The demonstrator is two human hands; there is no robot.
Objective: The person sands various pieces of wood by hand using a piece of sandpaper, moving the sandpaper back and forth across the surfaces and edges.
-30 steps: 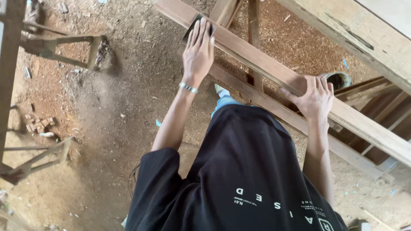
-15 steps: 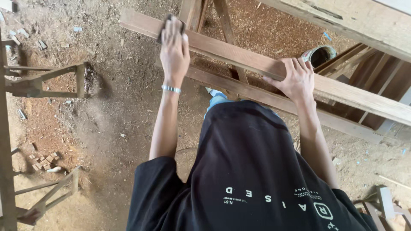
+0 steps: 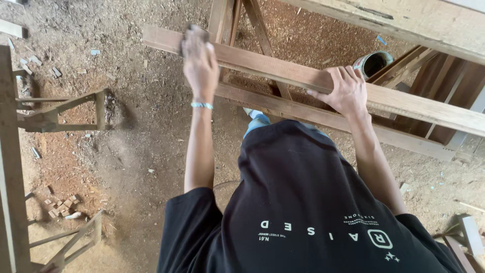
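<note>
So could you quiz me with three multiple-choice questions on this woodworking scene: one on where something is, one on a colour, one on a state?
1. Where is the left hand?
A. On a dark sanding block on the upper wooden rail
B. On the floor
C. On the can

2. What colour is the shirt?
A. White
B. Black
C. Red

3. How does the right hand stand?
A. Open in the air
B. Fingers curled over the upper wooden rail
C. Holding a hammer

Answers:
1 A, the palm presses a dark sanding block near the rail's left end.
2 B, the cloth is black.
3 B, the fingers wrap over the rail's edge beside the can.
</note>
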